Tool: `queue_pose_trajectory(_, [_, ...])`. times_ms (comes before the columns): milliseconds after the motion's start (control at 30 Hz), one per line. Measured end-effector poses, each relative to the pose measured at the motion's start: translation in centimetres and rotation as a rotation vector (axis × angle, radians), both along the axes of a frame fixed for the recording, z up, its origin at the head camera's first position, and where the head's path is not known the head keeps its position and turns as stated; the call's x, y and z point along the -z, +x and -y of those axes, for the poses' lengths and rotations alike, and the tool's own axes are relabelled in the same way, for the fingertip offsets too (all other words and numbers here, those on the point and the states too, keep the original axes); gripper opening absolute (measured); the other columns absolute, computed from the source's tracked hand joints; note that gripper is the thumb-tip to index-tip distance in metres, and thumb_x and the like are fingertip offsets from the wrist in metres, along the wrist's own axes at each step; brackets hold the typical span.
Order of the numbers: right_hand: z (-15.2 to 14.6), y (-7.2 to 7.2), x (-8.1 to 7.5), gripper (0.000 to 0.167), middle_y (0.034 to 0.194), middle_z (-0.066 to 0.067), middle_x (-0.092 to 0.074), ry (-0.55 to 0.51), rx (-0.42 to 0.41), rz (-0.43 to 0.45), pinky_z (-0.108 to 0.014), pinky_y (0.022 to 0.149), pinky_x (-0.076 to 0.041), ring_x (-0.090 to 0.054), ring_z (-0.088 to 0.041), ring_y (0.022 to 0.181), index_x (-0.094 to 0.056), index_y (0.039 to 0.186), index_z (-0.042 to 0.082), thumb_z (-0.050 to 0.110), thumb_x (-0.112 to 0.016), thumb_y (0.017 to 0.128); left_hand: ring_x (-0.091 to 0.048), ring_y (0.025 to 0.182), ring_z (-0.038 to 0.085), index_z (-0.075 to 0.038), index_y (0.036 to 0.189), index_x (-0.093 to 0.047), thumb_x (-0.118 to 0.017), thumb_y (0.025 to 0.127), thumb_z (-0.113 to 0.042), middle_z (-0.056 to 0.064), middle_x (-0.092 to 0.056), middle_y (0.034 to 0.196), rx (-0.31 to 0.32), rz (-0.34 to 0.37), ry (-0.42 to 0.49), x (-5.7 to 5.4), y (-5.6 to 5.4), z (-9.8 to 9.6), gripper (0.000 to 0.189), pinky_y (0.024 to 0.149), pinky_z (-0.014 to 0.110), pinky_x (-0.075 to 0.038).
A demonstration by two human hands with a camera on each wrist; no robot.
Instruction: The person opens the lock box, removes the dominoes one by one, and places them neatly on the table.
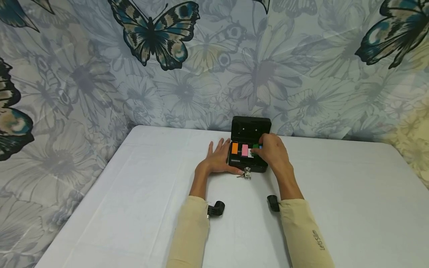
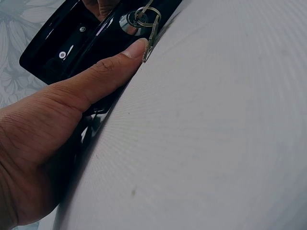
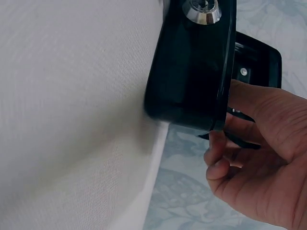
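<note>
A black lockable metal box (image 1: 248,163) stands with its lid (image 1: 250,128) raised, near the table's far edge. Orange (image 1: 235,148), pink (image 1: 245,150) and green (image 1: 256,146) blocks lie inside, with bits of white and blue showing. My left hand (image 1: 218,160) braces the box's left side, fingers spread and thumb stretched along the front by the lock (image 2: 132,23). Keys on a ring (image 2: 150,28) hang there by the thumb tip. Over the box's right end, my right hand (image 1: 273,149) pinches the green block. Its thumb tip is hidden by the box wall in the right wrist view, where other fingers curl outside.
A white cloth covers the table (image 1: 151,208). Behind the box rises a patterned fabric wall (image 1: 187,93) with butterflies and flowers. Black wrist cameras (image 1: 216,208) sit on both forearms, over beige sleeves.
</note>
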State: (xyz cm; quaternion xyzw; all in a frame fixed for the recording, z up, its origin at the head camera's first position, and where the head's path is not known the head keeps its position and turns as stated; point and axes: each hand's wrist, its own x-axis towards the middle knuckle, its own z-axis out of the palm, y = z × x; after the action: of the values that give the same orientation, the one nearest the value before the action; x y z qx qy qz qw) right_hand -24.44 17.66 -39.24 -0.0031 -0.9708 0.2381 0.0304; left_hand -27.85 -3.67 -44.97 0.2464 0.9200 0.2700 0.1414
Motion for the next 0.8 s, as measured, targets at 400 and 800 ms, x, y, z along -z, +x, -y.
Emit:
queue_pose_trajectory(400, [0.5, 0.2, 0.2, 0.035, 0.097, -0.026, -0.066, 0.022, 0.021, -0.061, -0.05, 0.08, -0.057, -0.065, -0.038, 0.088, -0.071, 0.09, -0.011, 0.02, -0.087, 0.086, 0.003, 0.167, 0.027, -0.014, 0.17, -0.008, -0.085, 0.076, -0.057, 0.006, -0.011, 0.179, -0.005, -0.002, 0.002, 0.1, -0.1, 0.0, 0.129, 0.133, 0.055, 0.012])
queue_pose_trajectory(800, [1.1, -0.1, 0.3, 0.023, 0.092, -0.023, -0.072, -0.043, 0.053, -0.025, -0.047, 0.076, -0.059, -0.067, -0.033, 0.082, -0.075, 0.083, -0.007, 0.015, -0.079, 0.09, 0.006, 0.167, 0.026, -0.015, 0.17, -0.007, -0.084, 0.075, -0.059, 0.005, -0.009, 0.179, -0.012, 0.009, 0.016, 0.6, -0.5, -0.1, 0.13, 0.132, 0.056, 0.014])
